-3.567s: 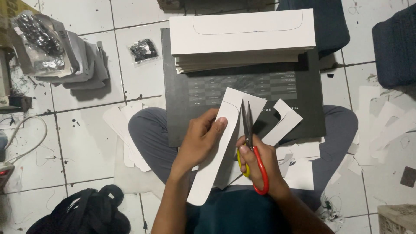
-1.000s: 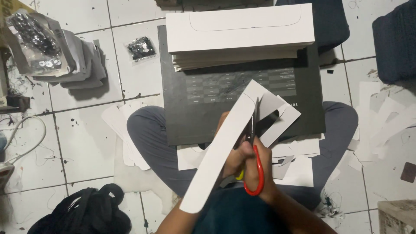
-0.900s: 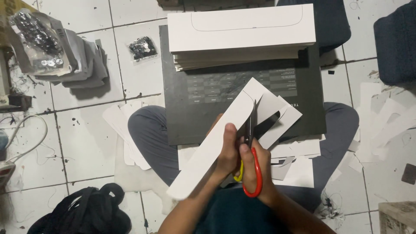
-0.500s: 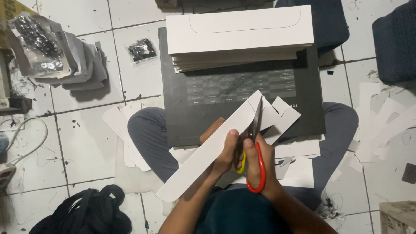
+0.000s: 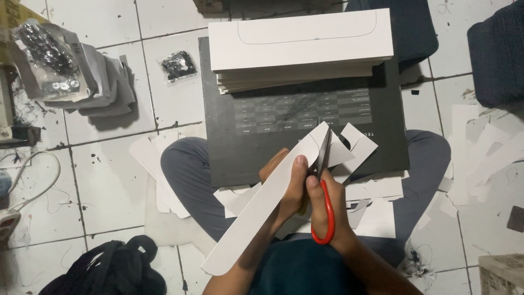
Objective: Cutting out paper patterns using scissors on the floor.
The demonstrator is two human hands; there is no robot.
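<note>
Black bag, bagged screws

Left hand: my left hand grips a long white card strip.
Right hand: my right hand works red-handled scissors, blades in the card.
Underneath: black board on my lap, stack of white sheets on it.

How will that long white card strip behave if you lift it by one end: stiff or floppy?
Probably fairly stiff: the strip juts straight past the left hand with no visible sag. Likely light, since thumb and fingers alone hold it up. The end at the scissors is partly cut into flaps, so that part may bend or tear more easily.
</note>
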